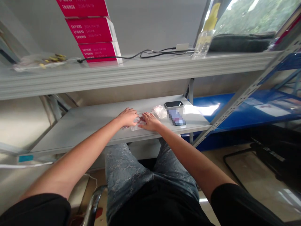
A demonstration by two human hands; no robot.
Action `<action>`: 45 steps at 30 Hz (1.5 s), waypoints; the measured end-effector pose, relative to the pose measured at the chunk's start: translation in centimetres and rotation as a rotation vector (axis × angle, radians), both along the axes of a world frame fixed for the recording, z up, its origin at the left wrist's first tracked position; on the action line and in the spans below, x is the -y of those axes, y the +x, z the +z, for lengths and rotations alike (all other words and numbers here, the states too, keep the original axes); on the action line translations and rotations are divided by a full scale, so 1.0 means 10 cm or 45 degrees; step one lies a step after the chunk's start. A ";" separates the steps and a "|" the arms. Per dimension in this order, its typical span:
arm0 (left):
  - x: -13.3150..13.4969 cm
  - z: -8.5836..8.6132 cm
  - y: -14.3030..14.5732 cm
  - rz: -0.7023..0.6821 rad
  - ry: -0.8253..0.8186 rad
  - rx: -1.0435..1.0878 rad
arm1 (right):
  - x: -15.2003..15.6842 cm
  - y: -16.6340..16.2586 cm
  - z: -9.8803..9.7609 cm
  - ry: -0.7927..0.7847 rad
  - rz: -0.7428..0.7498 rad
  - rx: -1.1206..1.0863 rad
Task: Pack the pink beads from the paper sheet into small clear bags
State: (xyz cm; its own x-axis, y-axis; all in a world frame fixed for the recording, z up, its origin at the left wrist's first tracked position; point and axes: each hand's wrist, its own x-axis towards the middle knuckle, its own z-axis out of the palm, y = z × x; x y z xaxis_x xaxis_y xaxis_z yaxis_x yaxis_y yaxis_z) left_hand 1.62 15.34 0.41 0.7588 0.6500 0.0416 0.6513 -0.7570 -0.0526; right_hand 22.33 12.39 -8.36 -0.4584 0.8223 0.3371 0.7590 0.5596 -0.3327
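Left hand, right hand, apparently palm-down

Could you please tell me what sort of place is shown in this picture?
Probably a small workshop or packing room, though I cannot be certain. A narrow desk stands below a shelf with stacked red boxes, and a metal post with holes suggests industrial racking.

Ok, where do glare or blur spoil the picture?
Head view: white glare on the blue tabletop, bright patches at the window; head view: small reddish items between left hand and right hand too blurred to identify; head view: nearer smartphone pixelated.
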 end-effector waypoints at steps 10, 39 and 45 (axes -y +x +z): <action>0.06 0.07 0.04 -0.132 0.105 -0.019 | 0.02 -0.01 0.02 0.037 -0.006 0.044; 0.13 0.14 -0.01 0.283 -1.865 1.816 | -0.06 -0.05 0.17 -0.112 -0.175 -0.922; 0.32 -0.08 0.28 0.284 -1.971 1.875 | -0.09 -0.13 0.48 -0.549 0.015 -1.350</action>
State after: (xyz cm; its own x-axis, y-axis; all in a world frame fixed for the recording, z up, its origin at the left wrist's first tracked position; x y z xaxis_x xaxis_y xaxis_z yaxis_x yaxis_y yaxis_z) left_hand 4.39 12.16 -0.36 0.6060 0.7834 -0.1379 -0.3089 0.3915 0.8668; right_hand 21.08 13.33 -3.59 -0.1200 0.9609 0.2494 -0.0230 0.2485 -0.9684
